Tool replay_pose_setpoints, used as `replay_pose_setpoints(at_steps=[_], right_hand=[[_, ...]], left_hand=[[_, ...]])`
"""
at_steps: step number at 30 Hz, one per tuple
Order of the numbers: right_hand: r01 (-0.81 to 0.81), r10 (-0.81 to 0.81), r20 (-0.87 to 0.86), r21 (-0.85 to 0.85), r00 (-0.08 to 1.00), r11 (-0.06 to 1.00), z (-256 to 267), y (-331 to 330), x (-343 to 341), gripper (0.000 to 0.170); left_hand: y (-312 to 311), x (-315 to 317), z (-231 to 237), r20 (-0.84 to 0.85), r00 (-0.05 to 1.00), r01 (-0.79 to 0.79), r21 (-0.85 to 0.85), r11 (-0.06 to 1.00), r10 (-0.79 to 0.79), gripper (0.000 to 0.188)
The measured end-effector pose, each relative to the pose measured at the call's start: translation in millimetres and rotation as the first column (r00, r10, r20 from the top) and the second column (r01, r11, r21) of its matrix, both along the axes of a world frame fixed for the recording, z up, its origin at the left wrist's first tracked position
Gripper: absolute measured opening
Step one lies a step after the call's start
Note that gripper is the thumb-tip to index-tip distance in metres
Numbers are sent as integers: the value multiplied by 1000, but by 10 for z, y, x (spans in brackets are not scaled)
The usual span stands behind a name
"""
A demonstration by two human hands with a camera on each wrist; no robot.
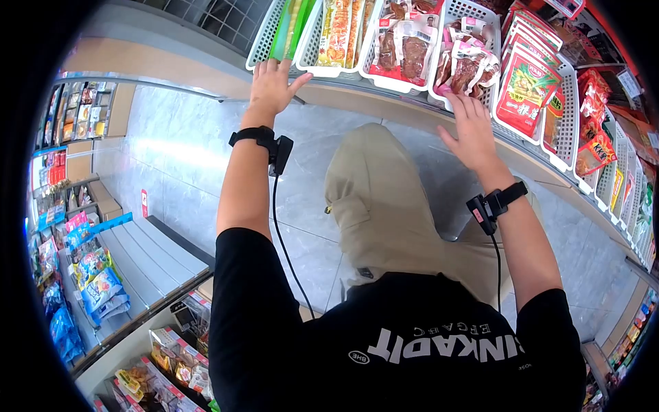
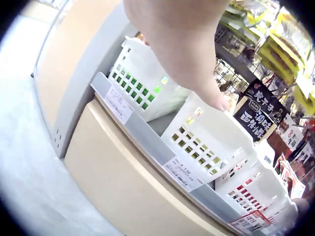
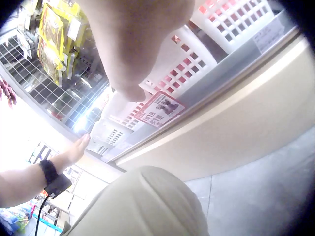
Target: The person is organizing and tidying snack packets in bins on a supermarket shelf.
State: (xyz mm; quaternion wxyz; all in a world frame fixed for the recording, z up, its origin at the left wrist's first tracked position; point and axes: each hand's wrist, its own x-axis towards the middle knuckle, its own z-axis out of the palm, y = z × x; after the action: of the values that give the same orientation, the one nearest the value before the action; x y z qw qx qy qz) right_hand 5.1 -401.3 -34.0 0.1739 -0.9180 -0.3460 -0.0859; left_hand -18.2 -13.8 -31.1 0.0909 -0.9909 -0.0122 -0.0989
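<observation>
My left hand [image 1: 272, 86] reaches to the front of a white basket [image 1: 261, 49] holding long green packs [image 1: 290, 27], fingers fairly straight at its rim. Its thumb points toward the neighbouring white basket [image 2: 206, 147] of yellow-orange packs [image 1: 336, 34]; in the left wrist view the thumb overlaps that rim and the other fingers are hidden. My right hand [image 1: 472, 134] lies at the front of a white basket [image 1: 440, 88] of vacuum-packed dark meat [image 1: 470, 65], fingers extended and thumb spread. A similar basket of meat packs [image 1: 401, 48] stands between the hands.
More baskets with red packs [image 1: 525, 89] curve away to the right along the shelf. Price labels [image 2: 183, 173] line the shelf edge. A bent knee [image 1: 371, 178] is close below the baskets. Behind on the left stands a grey shelf [image 1: 147, 254] with blue snack bags [image 1: 103, 292].
</observation>
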Motion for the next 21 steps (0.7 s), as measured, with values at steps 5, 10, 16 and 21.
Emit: replay_pose_setpoints(at_steps=[5, 10, 16, 21], right_hand=[[-1, 0, 2, 13, 1000, 1000, 4, -4, 1, 57], [-16, 16, 5, 8, 1000, 1000, 13, -18, -6, 58], [-6, 6, 12, 10, 1000, 1000, 75, 49, 77, 59], [-18, 20, -41, 38, 999, 999, 25, -26, 4, 62]], left_hand=[[16, -2, -12, -14, 1000, -23, -26, 999, 22, 68], [28, 0, -32, 2, 1000, 1, 10, 1000, -1, 68], [2, -6, 25, 17, 1000, -2, -31, 1000, 2, 60], [34, -2, -42, 18, 999, 39, -42, 998, -38, 63]])
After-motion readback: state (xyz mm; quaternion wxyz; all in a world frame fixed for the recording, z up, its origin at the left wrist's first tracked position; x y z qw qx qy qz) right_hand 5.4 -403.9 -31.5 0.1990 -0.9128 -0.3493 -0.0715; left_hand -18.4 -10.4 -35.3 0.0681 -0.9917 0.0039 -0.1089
